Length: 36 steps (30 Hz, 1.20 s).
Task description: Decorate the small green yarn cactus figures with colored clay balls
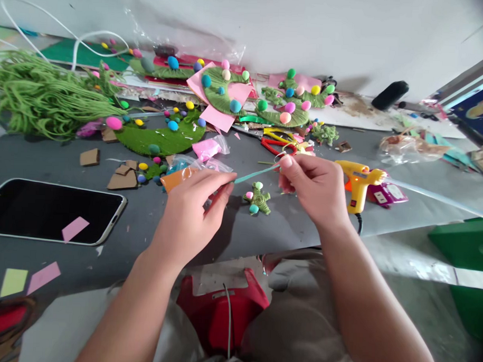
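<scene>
My left hand (197, 206) and my right hand (314, 189) each pinch one end of a thin teal strip (254, 174), stretched between them above the grey table (263, 229). The left fingers are closed on the lower left end, the right thumb and fingers on the upper right end. A small green yarn cactus (259, 198) with pastel pom-poms lies on the table just under the strip. A yellow glue gun (358, 185) stands right of my right hand. Small plastic bags (194, 166) of pom-poms lie behind my left hand.
A phone (50, 210) with a pink paper scrap lies at the left. Green yarn (42, 97), larger cactus shapes (224, 90) with pom-poms, pink paper, red scissors (278, 145) and cardboard bits (120, 179) crowd the back. A red stool (221, 307) shows below the table edge.
</scene>
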{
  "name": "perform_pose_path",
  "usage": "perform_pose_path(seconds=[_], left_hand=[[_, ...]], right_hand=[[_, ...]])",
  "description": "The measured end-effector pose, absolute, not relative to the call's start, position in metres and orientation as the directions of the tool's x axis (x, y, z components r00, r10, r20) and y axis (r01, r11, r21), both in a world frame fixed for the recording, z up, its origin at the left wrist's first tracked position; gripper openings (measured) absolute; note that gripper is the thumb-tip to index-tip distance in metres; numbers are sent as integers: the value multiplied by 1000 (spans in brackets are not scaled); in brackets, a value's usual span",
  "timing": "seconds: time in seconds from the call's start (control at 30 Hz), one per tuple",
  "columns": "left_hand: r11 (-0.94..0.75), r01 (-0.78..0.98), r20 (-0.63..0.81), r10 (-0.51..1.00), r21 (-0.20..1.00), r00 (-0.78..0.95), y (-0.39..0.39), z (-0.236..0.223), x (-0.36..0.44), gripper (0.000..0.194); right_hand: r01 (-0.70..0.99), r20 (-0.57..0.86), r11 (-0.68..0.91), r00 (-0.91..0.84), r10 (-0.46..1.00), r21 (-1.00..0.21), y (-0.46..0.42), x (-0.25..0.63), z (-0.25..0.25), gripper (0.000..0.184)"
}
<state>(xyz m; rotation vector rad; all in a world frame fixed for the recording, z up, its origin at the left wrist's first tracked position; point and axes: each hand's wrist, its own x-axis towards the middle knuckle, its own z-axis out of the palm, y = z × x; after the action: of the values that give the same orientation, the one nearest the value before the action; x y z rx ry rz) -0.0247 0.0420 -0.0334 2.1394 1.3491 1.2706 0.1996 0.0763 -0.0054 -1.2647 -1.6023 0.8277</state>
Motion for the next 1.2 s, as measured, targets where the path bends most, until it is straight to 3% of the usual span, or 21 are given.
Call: perform_pose_path(seconds=[0.1, 0.2, 0.37, 0.53, 0.7, 1.07, 1.2], left_hand=[[-507, 577, 513, 842, 641, 169, 42, -34, -25, 19], [-500, 587, 513, 843, 636, 162, 42, -34, -25, 15], [-502, 592, 522, 839, 631, 155, 42, -34, -25, 13], [-498, 582, 520, 841, 642, 145, 41, -33, -25, 16], [-546, 545, 543, 819, 636, 186, 42, -34, -25, 25], [-468, 553, 531, 846, 689, 55, 41, -35, -25, 14], [-412, 535, 488, 873, 737, -1, 40, -39, -25, 30]], right_hand=[[344, 277, 287, -80, 958, -894, 77, 200, -4, 29], [243, 206, 246, -176, 963, -938, 78, 199, -6, 30], [357, 188, 240, -174, 966, -903, 76, 197, -8, 30], [245, 188, 234, -197, 962, -941, 78, 195, -9, 29], [301, 148, 218, -241, 959, -928, 76, 191, -8, 35], [70, 68, 97, -332, 941, -993, 61, 174, -5, 36], [73, 56, 86, -341, 938, -994, 61, 172, -8, 35]])
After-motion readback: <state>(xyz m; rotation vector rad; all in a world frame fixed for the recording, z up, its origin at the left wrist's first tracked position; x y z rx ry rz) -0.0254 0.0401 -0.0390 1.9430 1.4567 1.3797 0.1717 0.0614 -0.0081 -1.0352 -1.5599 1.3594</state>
